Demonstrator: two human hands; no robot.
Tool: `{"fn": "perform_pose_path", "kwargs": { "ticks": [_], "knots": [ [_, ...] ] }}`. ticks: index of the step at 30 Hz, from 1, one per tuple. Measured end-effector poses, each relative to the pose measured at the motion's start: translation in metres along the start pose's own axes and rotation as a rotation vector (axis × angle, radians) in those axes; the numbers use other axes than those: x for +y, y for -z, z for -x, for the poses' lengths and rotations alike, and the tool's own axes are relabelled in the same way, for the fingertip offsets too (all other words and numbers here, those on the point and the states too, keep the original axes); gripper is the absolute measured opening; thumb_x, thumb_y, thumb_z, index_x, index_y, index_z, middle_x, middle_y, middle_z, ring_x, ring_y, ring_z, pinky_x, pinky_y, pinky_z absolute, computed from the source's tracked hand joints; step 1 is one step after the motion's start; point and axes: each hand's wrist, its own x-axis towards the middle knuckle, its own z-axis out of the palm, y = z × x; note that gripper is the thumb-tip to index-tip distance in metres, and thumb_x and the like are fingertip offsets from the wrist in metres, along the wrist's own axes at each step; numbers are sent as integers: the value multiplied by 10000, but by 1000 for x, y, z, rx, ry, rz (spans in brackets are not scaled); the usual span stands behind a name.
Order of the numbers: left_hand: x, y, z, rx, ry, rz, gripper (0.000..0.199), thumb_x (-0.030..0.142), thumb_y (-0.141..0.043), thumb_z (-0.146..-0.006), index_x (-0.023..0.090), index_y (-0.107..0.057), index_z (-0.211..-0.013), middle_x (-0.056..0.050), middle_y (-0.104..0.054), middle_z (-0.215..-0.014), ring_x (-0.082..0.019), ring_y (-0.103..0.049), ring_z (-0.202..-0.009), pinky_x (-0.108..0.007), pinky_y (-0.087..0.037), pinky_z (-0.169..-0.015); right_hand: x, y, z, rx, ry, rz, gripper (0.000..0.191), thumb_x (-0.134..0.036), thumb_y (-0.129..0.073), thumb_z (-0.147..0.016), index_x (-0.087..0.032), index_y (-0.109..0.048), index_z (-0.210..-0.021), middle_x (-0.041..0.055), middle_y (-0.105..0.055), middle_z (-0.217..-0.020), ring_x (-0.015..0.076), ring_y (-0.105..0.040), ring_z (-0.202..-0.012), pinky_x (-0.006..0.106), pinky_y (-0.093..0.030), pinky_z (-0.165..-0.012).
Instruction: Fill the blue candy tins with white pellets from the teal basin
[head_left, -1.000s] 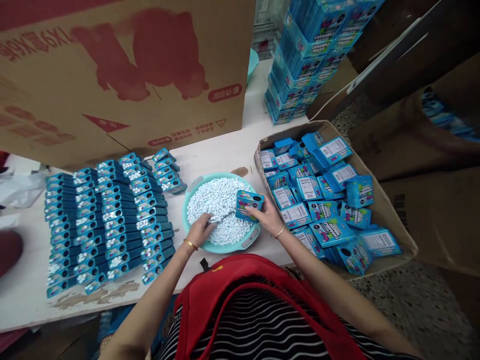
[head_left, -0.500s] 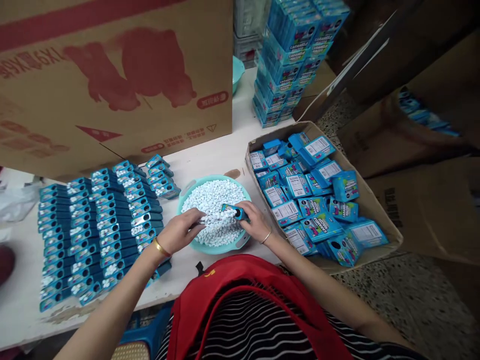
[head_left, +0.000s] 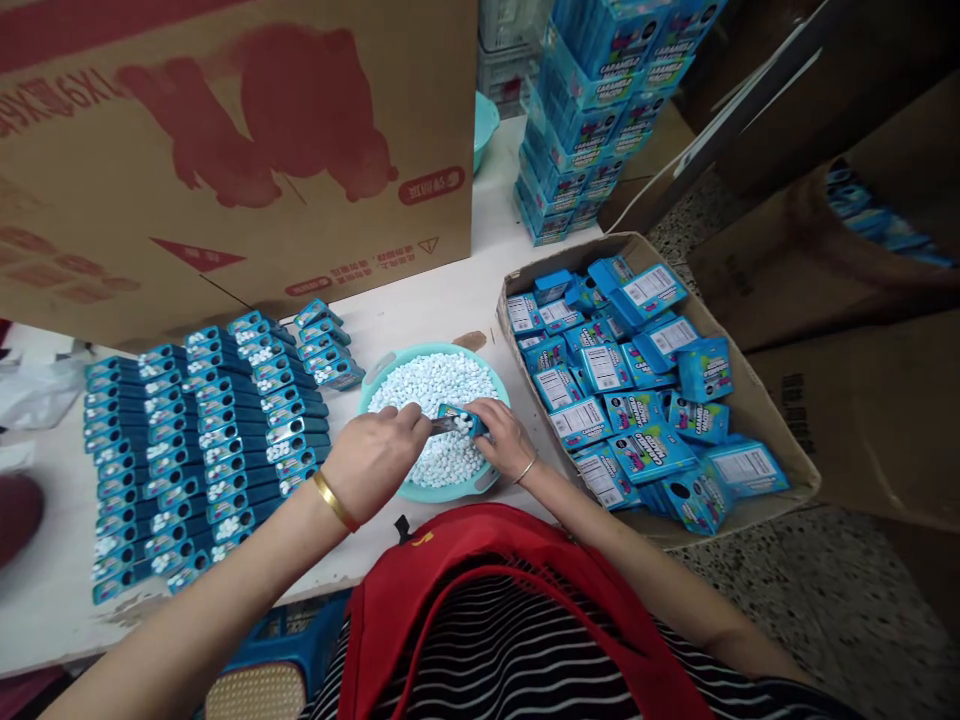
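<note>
Over a mint-green basin [head_left: 366, 395] full of small white candies [head_left: 435, 380], my right hand [head_left: 504, 438] holds a small blue box [head_left: 466, 420] tilted, its opening facing left with white candies at it. My left hand [head_left: 386, 447] is closed on a small scoop [head_left: 442, 425], whose tip meets the opening of the box. The fingers of my left hand hide most of the scoop's handle. Rows of blue boxes [head_left: 225, 440] stand on the table left of the basin, many with white candies at their round holes.
An open carton [head_left: 806, 480] of blue boxes lies right of the basin. Wrapped blue packs [head_left: 577, 130] are stacked behind it. A large cardboard box [head_left: 300, 130] stands at the back left. A blue stool [head_left: 319, 640] is below the table edge.
My left hand has risen from the candies and moved right, bringing the scoop to the box's opening. The blue box in my right hand is tilted differently. The view has shifted slightly.
</note>
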Motion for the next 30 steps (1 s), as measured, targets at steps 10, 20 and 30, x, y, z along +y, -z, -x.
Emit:
{"fn": "perform_pose_path", "kwargs": {
  "ticks": [10,20,30],
  "knots": [
    [-71,-117,21,-71,321,98,179,149,-441,-864,174,-583,-970,-90,-600,-918,-230,-590,-834,-332,-456,-712,5,11,5,110,-47,-119,453,-95,-490,-760,-230,-532,-1190,92,-584,-1146,254,-534,-1116,455,-446,-982],
    [-29,-199,-47,56,296,554,252,147,-455,-840,184,-535,-1076,-99,-599,-1089,-226,-586,-973,-354,-467,-852,1,28,3,158,-178,-93,322,-233,-560,-830,-239,-540,-1151,95,-576,-1118,251,-562,-1071,422,-466,-945],
    [-57,-108,11,169,74,677,230,330,-461,-903,198,-514,-1083,-52,-591,-957,-164,-565,-847,-300,-466,-781,9,20,7,140,-138,-18,431,-137,-519,-782,-234,-533,-1201,103,-555,-1161,271,-535,-1106,449,-457,-965]
  ]
}}
